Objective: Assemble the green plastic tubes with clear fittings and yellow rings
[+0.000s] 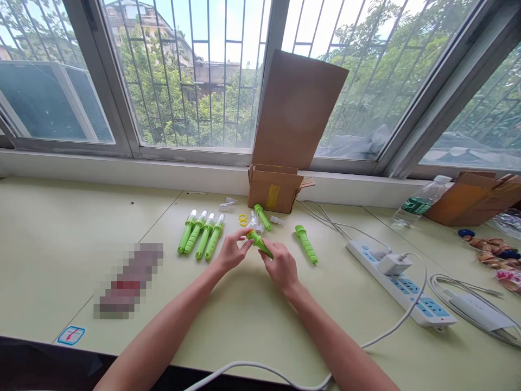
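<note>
Both hands meet over the pale green table [81, 244]. My right hand [281, 267] grips the lower end of a green ribbed plastic handle [259, 243], and my left hand [231, 252] pinches its upper end. To the left lie several finished green handles with clear caps [201, 234], side by side. Two more bare green handles lie apart: one [306, 244] to the right, another [262, 216] just behind my hands. Small clear caps [253, 220] and yellow rings [243, 219] lie near them.
A small open cardboard box [273, 188] stands by the window sill, a cardboard sheet [297, 108] leaning behind it. A white power strip [401, 285] with a plugged adapter and cables lies to the right. Farther right are a plastic bottle [419, 202] and another box [474, 196].
</note>
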{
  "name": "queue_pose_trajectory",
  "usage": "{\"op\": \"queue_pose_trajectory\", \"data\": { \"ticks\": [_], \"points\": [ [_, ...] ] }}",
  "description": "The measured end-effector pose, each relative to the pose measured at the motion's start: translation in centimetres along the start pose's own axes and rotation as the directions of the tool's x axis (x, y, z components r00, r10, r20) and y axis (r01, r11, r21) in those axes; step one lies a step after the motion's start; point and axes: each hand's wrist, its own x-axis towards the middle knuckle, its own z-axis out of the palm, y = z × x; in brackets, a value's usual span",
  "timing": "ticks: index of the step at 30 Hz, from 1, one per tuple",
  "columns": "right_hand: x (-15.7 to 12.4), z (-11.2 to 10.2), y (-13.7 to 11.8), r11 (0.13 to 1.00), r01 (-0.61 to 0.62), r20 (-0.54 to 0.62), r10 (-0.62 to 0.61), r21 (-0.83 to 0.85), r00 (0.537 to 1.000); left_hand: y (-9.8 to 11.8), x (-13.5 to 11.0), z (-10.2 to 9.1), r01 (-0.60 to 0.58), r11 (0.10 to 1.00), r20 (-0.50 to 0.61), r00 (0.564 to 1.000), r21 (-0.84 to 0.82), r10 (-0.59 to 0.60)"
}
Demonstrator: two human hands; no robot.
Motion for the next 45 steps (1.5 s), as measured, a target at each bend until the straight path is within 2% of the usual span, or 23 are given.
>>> {"op": "queue_pose_trajectory", "data": {
  "ticks": [17, 24, 30, 36, 45],
  "points": [
    [-0.1, 0.1, 0.0, 1.0, 0.008, 0.048, -0.008, -0.008, 0.999, 0.6, 0.1, 0.1, 0.132, 0.983, -0.01, 0.991, -0.125, -0.135],
    [-0.2, 0.0, -0.8, 1.0, -0.029, 0.014, 0.029, -0.005, 0.999, 1.1, 0.4, -0.3, 0.12, 0.984, 0.051, 0.992, -0.13, -0.114],
    [-0.3, -0.5, -1.2, 0.996, 0.087, 0.095, -0.087, 0.002, 0.992, 0.9, 0.1, -0.1, 0.058, 0.994, 0.123, 0.991, -0.094, -0.046],
    [-0.3, -0.4, -1.1, 0.998, 0.064, 0.097, -0.064, 0.006, 0.993, 0.9, 0.0, 0.2, -0.02, 0.999, 0.084, 0.996, -0.035, 0.023],
    [-0.2, -0.5, -1.0, 0.999, 0.04, 0.093, -0.042, 0.024, 0.995, 0.4, 0.0, 0.3, 0.06, 0.997, 0.082, 0.995, -0.041, -0.057]
  ]
}}
